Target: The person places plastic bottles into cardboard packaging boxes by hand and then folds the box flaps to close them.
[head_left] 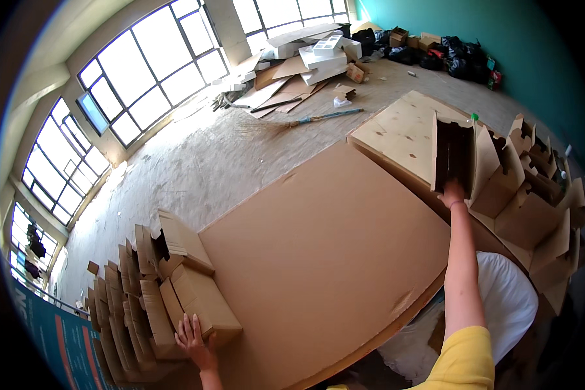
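Observation:
My left hand (196,341) lies with its fingers spread on the near side of a brown cardboard box (205,300). That box is at the end of a row of similar boxes (127,312) with raised flaps, on the left of the cardboard-covered table (325,253). Stretched out to the right, my right hand (453,194) grips the near edge of an open cardboard box (434,146), whose inside is dark. Some of its fingers are hidden inside the opening. Several more open boxes (530,214) crowd together to the right of it.
A plywood board (396,133) lies beyond the table on the right. A white sack (507,299) is below my right arm. On the floor are a broom (305,121) and a heap of foam and cardboard (305,68). Black bags (461,58) line the green wall.

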{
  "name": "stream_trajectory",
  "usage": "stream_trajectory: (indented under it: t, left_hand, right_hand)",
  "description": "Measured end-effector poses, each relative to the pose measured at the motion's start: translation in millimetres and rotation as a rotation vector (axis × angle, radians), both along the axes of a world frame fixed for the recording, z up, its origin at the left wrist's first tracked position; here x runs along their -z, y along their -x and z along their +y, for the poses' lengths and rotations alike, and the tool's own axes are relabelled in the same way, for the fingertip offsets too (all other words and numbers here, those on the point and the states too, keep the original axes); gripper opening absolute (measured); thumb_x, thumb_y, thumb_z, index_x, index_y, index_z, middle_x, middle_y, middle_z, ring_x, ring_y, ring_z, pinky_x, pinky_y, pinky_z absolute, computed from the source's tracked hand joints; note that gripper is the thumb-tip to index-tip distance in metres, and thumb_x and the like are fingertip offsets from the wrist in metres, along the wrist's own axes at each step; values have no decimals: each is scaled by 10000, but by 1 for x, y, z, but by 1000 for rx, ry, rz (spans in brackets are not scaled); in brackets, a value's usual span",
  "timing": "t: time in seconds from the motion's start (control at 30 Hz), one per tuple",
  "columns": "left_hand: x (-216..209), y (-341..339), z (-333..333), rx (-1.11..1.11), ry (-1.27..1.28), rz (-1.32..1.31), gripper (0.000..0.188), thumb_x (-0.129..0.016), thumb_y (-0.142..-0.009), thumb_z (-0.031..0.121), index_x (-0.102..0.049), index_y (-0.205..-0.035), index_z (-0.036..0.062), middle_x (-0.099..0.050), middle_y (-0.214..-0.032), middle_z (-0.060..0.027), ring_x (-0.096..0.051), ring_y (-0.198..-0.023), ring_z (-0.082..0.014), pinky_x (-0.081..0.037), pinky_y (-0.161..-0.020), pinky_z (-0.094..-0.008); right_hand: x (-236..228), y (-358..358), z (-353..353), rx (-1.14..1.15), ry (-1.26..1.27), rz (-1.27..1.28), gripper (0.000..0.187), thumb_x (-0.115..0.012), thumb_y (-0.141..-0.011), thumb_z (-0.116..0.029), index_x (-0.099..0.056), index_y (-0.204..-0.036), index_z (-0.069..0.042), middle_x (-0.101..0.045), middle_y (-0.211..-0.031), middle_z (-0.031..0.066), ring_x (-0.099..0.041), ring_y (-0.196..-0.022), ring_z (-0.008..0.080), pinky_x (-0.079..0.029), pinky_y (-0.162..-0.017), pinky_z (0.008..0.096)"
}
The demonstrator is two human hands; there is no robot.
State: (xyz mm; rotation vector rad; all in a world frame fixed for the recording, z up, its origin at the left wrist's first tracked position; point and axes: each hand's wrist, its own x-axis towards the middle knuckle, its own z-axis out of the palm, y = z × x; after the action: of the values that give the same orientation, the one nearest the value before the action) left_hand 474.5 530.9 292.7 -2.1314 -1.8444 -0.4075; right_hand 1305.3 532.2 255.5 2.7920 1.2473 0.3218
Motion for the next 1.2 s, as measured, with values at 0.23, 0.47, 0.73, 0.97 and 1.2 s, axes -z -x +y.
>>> stream_trajectory:
  t: [0.23,0.47,0.73,0.97,1.2]
  left_hand:
    - [-2,13,-7,44,-96,0,686,-533,-875,592,-525,-1395,146,-453,-1476,-131,-394,-1344,-363,-239,-1115,-556]
    - [-5,5,-1,63,-126,-42,694,-543,-864,605,-511,-1411,179,-466,-1461,-117,-408,-1329,-348,-265,-1093,-542]
    - [-11,11,-49,123,-84,-394,562,-638,-922,281,-467,-1445,167,-312,-1565,-151,-272,-1454,-341,-200,-1161,-557]
    - [-32,113,-178,20,-145,-860,328,-529,-954,67,-606,-1271,36,-489,-1430,-189,-482,-1314,-363,-404,-1078,-424]
    - [-35,309,-285,-345,-331,-884,306,-443,-1002,83,-601,-1251,2,-570,-1334,-159,-648,-1064,-255,-519,-890,-358]
  right_hand:
    - [-12,81,-25,-360,-63,-7,253,-631,-813,-78,-703,-1056,-71,-671,-924,207,-656,-860,396,-517,-784,464]
    - [-91,190,-96,-554,-509,272,233,-580,-870,-14,-682,-1079,-26,-643,-911,230,-591,-868,395,-458,-800,486]
    - [-146,415,-162,-1420,-190,670,171,-585,-740,-29,-669,-885,-57,-649,-960,140,-579,-872,337,-447,-768,463]
    - [-179,603,-184,-2084,177,671,325,-626,-667,-72,-663,-985,-130,-673,-1067,22,-605,-938,232,-454,-873,393]
    - [-153,767,-174,-2278,402,444,529,-602,-782,-127,-540,-1307,-130,-552,-1290,78,-556,-1109,294,-469,-954,414]
